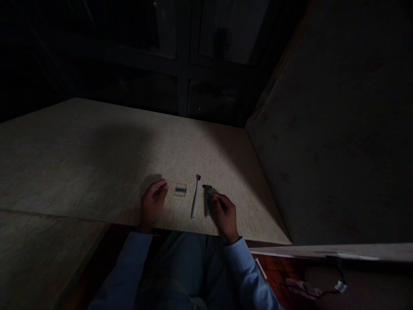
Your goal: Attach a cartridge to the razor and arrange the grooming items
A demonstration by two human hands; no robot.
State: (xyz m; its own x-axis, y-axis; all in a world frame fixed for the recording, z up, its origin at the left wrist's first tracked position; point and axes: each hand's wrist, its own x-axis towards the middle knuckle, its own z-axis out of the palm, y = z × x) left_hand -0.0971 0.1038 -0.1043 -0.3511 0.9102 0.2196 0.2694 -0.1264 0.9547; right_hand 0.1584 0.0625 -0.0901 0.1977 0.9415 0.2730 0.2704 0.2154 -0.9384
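Note:
On the pale marbled tabletop (174, 142), a small clear plastic case (180, 190) with a teal and dark strip inside lies just right of my left hand (154, 201). That hand is loosely curved, thumb apart from the fingers, with nothing in it. A white toothbrush (195, 200) with a dark-bristled head lies in the middle, head pointing away from me. Beside it is a dark razor (207, 202), its head also at the far end. My right hand (226, 212) rests by the razor's handle, half-curled and empty; whether its fingertips touch the handle is hard to tell.
A wall (335, 142) borders the table on the right, and a dark window frame (183, 94) stands behind. The table's front edge is close to my lap. On the reddish floor at lower right lie a white strip (261, 268) and a dark cable (322, 294).

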